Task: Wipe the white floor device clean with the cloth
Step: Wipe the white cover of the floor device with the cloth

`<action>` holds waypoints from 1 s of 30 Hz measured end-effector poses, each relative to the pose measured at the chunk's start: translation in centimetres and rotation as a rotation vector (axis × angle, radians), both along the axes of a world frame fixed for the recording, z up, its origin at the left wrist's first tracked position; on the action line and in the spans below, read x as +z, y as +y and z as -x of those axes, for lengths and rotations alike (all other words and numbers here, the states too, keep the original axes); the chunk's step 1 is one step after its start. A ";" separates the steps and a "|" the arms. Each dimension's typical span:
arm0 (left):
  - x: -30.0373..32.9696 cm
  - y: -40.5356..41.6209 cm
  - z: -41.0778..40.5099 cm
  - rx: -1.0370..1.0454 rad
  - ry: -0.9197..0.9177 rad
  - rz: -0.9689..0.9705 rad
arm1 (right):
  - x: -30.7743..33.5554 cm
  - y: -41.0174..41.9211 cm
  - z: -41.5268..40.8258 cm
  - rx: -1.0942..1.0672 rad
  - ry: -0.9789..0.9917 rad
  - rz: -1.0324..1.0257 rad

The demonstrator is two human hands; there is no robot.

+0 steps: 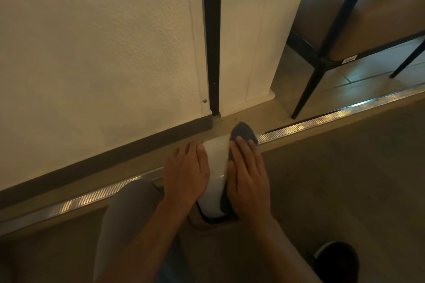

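My left hand (185, 171) lies flat on the left side of the white floor device (217, 167), fingers straight, palm pressing. I judge that's to brace it so it doesn't slide while the other side gets rubbed. My right hand (249, 173) is spread flat on the device's right side with the cloth (243, 134) trapped under palm and fingers; nothing is pinched, it's a pressing hold suited to wiping. The dark blue-grey cloth sticks out past the fingertips over the device's far end and shows again along its right edge under the palm.

The device sits on the floor, straddling the metal threshold strip (322, 119), its far end near the base of the wall (103, 53). A chair (333, 37) stands well apart, beyond it to the right; my knee (128, 204) is just beside its near-left. The device looks smooth, glossy and white, with a small highlight mid-body and a dark base at the near end. No dirt that I can make out; lighting is dim.
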State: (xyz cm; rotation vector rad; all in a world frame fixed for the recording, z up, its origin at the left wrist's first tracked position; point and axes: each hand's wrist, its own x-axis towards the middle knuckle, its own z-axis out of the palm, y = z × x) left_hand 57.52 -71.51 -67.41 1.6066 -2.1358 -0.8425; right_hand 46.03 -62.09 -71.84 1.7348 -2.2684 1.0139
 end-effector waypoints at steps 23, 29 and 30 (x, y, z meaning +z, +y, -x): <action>-1.7 0.2 -0.4 -0.060 -0.108 0.279 | -2.7 3.4 -1.2 -0.204 -0.487 -0.023; -1.7 0.0 -0.3 -0.060 -0.123 0.247 | 0.6 -0.8 2.1 -0.162 -0.667 -0.084; -1.7 0.0 -0.3 -0.056 -0.118 0.238 | 1.3 -1.9 3.0 -0.121 -0.656 -0.131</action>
